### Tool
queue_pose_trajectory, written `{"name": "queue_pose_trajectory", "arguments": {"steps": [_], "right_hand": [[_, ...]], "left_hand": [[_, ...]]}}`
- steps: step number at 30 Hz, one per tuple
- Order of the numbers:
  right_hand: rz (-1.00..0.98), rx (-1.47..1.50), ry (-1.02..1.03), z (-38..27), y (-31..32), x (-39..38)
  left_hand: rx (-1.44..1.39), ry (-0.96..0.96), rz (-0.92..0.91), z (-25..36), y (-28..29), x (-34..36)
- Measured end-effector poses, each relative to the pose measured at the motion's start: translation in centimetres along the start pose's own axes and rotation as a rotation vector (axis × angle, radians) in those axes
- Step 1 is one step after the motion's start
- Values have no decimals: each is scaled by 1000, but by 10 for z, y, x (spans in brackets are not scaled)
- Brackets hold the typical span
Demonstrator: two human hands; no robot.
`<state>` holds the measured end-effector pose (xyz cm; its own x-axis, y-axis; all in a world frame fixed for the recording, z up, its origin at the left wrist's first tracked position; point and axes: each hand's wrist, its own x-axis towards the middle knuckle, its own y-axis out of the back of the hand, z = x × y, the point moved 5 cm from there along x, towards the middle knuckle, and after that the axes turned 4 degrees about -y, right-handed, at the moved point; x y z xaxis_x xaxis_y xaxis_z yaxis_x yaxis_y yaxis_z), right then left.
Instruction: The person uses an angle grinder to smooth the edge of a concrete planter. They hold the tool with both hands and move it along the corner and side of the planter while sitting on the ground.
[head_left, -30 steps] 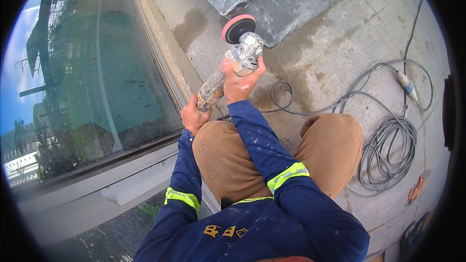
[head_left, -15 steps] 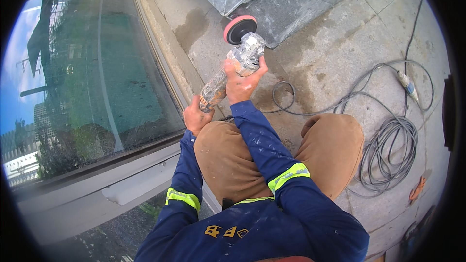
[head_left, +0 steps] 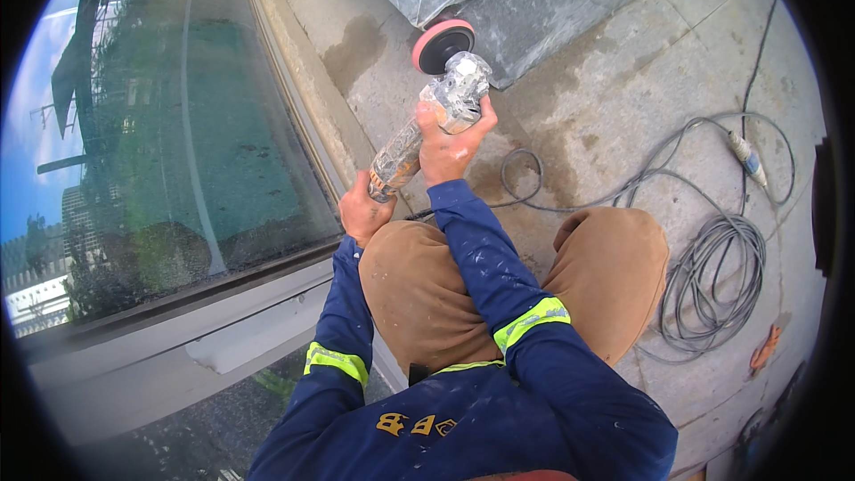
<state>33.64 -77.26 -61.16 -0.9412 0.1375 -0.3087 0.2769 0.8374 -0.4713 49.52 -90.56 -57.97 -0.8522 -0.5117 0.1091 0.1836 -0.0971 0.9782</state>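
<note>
I grip a dust-caked angle polisher (head_left: 399, 160) in front of my knees, angled away from me to the upper right. My left hand (head_left: 363, 212) is closed round its rear end. My right hand (head_left: 445, 147) wraps the body just behind the silver, grimy head. The polisher's round pink-rimmed black pad (head_left: 442, 46) is up at the bottom corner of a grey stone slab structure (head_left: 552, 0). Whether the pad touches the stone I cannot tell.
A glass pane (head_left: 160, 151) in a metal frame (head_left: 258, 321) runs along my left beside a concrete ledge (head_left: 303, 89). On the paved floor (head_left: 677, 71) at right lie a coiled cable (head_left: 712, 285), a pale plug connector (head_left: 746, 158) and a small orange object (head_left: 764, 349).
The polisher and both my hands have shifted slightly to the right, the pad rising a little toward the stone corner. My grip on the tool is unchanged.
</note>
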Motion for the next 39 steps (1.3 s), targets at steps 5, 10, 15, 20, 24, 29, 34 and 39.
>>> {"name": "queue_pose_trajectory", "arguments": {"steps": [5,10,15,20,24,29,34,39], "right_hand": [[90,-9,-117,20,17,5],[18,-41,15,3,4,1],[12,-34,-10,-5,4,2],[86,-48,-84,16,18,9],[0,-42,8,-8,5,5],[11,-68,34,-4,7,8],[82,15,-69,18,20,16],[11,7,-4,-6,4,9]], "left_hand": [[62,18,-88,3,-5,-3],[8,24,-24,-1,-4,-2],[-33,36,-27,3,-4,1],[38,6,-115,6,-8,-1],[-27,13,-62,1,-10,-2],[-106,-13,-122,2,-12,1],[19,3,-211,9,-12,1],[-44,12,-90,6,-10,1]]}}
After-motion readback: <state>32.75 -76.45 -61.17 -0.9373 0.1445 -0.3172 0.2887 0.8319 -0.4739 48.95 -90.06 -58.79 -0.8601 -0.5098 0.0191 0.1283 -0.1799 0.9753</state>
